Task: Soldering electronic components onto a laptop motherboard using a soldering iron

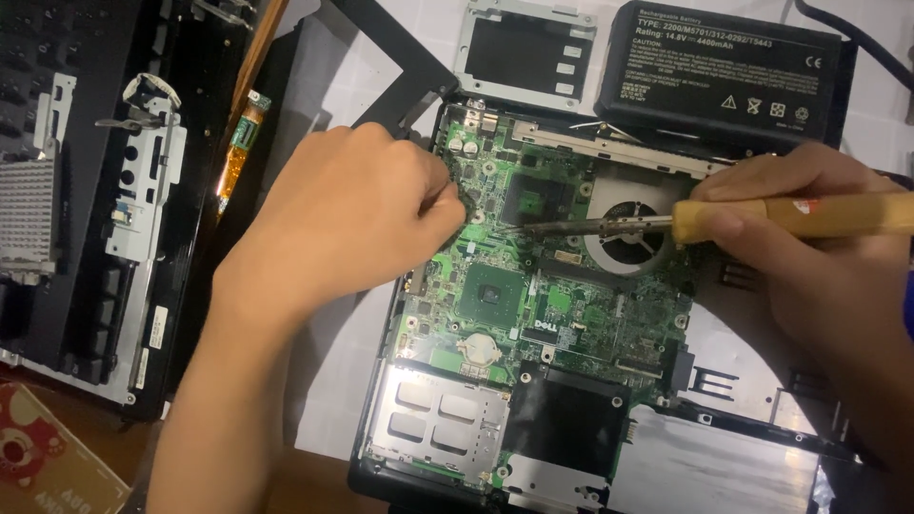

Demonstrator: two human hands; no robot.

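Note:
An opened laptop base lies before me, its green motherboard (533, 295) bare, with a round fan (624, 228) at the upper right. My right hand (809, 247) grips a soldering iron (762, 217) by its yellow handle; the metal tip points left and rests near a square chip at the board's upper middle. My left hand (352, 214) is curled over the board's upper left edge, fingertips pinched on something small that I cannot make out, close to the iron's tip.
A black battery pack (719, 71) lies at the top right, a metal drive bracket (526, 52) beside it. Dismantled laptop parts and a keyboard frame (86, 219) fill the left side. A metal card slot cover (438, 424) sits at the base's lower left.

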